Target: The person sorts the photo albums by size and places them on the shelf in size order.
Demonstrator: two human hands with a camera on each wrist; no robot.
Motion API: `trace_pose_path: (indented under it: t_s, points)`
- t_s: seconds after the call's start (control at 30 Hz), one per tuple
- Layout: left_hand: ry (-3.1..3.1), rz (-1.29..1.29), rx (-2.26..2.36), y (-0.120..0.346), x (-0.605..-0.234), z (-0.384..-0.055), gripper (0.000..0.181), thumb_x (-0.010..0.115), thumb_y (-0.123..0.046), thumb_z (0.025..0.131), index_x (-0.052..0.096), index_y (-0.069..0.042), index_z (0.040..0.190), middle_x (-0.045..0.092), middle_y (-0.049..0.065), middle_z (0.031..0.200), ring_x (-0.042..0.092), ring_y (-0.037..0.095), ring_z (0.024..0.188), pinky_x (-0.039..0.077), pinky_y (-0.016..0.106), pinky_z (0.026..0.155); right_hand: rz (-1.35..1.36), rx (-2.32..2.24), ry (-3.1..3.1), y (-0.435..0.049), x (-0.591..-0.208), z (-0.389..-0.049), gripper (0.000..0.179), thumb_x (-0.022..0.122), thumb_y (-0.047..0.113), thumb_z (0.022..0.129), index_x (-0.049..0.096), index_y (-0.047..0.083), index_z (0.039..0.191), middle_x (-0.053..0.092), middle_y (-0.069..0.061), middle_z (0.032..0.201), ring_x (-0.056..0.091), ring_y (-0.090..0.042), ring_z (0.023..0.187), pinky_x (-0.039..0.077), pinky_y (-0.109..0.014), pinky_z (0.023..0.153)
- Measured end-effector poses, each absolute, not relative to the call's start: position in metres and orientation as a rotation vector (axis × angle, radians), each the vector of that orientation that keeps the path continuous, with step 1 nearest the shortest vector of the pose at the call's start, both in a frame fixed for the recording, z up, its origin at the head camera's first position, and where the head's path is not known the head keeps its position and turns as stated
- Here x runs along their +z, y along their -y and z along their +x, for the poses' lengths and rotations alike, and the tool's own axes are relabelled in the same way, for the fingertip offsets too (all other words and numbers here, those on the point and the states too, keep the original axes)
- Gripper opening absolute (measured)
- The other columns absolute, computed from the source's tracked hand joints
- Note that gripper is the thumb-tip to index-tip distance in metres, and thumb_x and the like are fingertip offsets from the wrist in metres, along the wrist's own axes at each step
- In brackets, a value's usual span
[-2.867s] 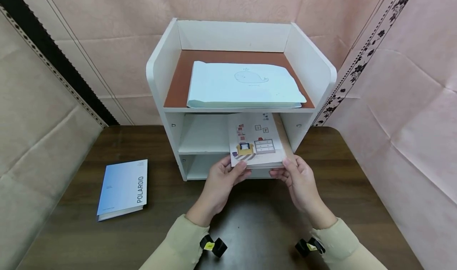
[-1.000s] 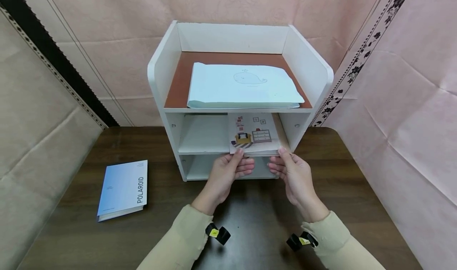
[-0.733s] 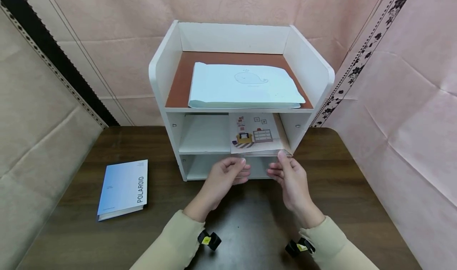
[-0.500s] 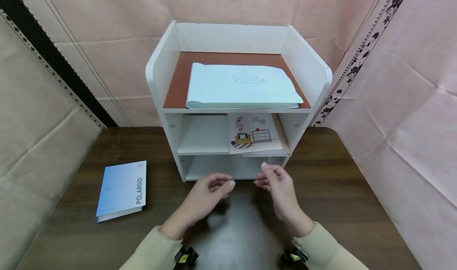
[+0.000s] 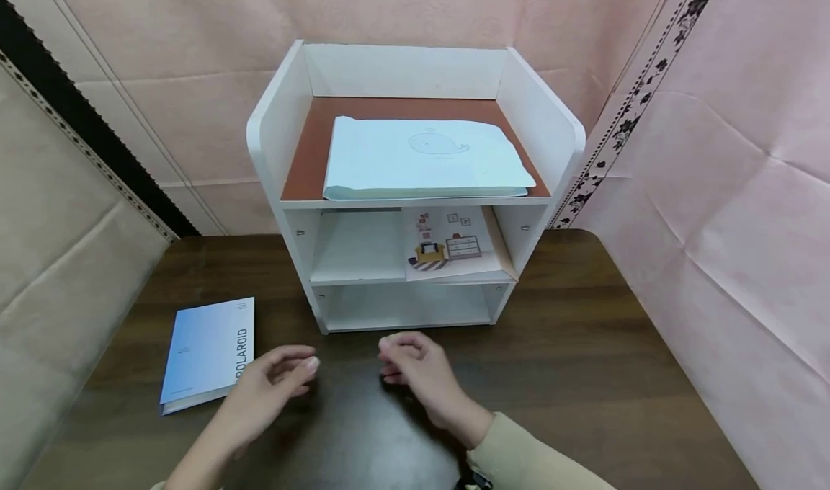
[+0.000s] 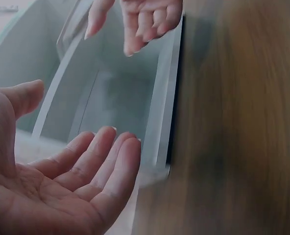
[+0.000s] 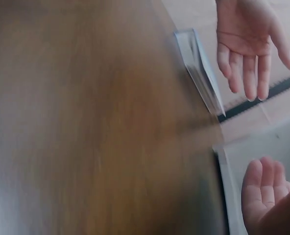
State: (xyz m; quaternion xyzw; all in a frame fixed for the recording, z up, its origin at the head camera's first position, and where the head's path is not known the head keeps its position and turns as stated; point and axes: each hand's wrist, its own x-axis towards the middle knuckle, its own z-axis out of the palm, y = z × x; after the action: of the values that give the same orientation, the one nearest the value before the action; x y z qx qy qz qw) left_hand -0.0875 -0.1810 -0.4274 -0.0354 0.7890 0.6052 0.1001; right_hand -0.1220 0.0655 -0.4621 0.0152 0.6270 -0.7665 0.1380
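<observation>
My left hand (image 5: 262,396) hovers over the table beside a blue-and-white book marked POLAROID (image 5: 207,349), covering a bit of its right edge in the head view. It holds nothing, and its fingers are relaxed in the left wrist view. Farther right, my right hand (image 5: 424,378) is over the table in front of the shelf, fingers loosely bent around nothing. A white illustrated book (image 5: 447,248) lies on the middle level of the white shelf unit (image 5: 415,283), at its right side, with a tan-edged item (image 5: 498,238) under it.
On the brown top level of the shelf lies a pale blue pad with a whale drawing (image 5: 424,162). Below the illustrated book is the bottom level (image 5: 402,308). Pink cloth (image 5: 681,187) hangs around the dark wooden table (image 5: 583,375).
Both hands pushed the illustrated book deeper into the middle level, then let go. They have since drawn back toward the front left, the left hand reaching the blue book's side.
</observation>
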Motion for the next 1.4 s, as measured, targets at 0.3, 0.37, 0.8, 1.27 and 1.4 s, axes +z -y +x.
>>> trace_pose_path:
  t_s: [0.3,0.37,0.8,1.27,1.4]
  points:
    - [-2.799,-0.196,1.291,0.234,-0.426,-0.083,0.076,0.06,-0.061,0.087,0.046,-0.006,0.138,0.058,0.018,0.125,0.061,0.035,0.108,0.057,0.04,0.078,0.048,-2.166,-1.709,0.004,-0.473,-0.115,0.052,0.078,0.025,0.084,0.054,0.0,0.122,0.07,-0.01,0.096,0.067,-0.029,0.083,0.059,-0.039,0.068]
    - [-2.874,-0.252,1.212,0.243,-0.426,-0.081,0.081,0.06,-0.063,0.085,0.045,-0.004,0.138,0.056,0.023,0.126,0.061,0.039,0.107,0.056,0.046,0.077,0.057,-2.165,-1.692,0.019,-0.473,-0.113,0.051,0.079,0.023,0.083,0.054,0.001,0.122,0.069,-0.008,0.094,0.067,-0.03,0.084,0.059,-0.039,0.068]
    - [-3.192,-0.447,0.785,0.293,-0.45,-0.084,0.103,0.068,-0.063,0.08,0.035,0.016,0.138,0.037,0.044,0.13,0.038,0.059,0.114,0.035,0.072,0.085,0.129,-2.056,-1.684,0.072,-0.477,-0.116,0.051,0.079,0.018,0.082,0.053,0.002,0.121,0.065,-0.007,0.094,0.067,-0.021,0.089,0.057,-0.039,0.08]
    - [-2.873,-0.536,0.702,0.317,-0.46,-0.097,0.118,0.049,-0.076,0.082,0.024,0.027,0.134,0.032,0.049,0.13,0.037,0.062,0.117,0.039,0.07,0.086,0.179,-2.093,-1.541,0.087,-0.484,-0.12,0.043,0.077,0.011,0.083,0.054,-0.009,0.114,0.065,-0.014,0.094,0.067,-0.03,0.091,0.057,-0.04,0.081]
    - [-2.805,-0.527,0.698,0.317,-0.461,-0.1,0.12,0.047,-0.078,0.082,0.024,0.027,0.135,0.029,0.049,0.132,0.033,0.062,0.119,0.037,0.07,0.089,0.16,-2.089,-1.545,0.09,-0.484,-0.12,0.037,0.075,0.01,0.085,0.056,-0.008,0.11,0.066,-0.012,0.093,0.067,-0.029,0.091,0.056,-0.04,0.081]
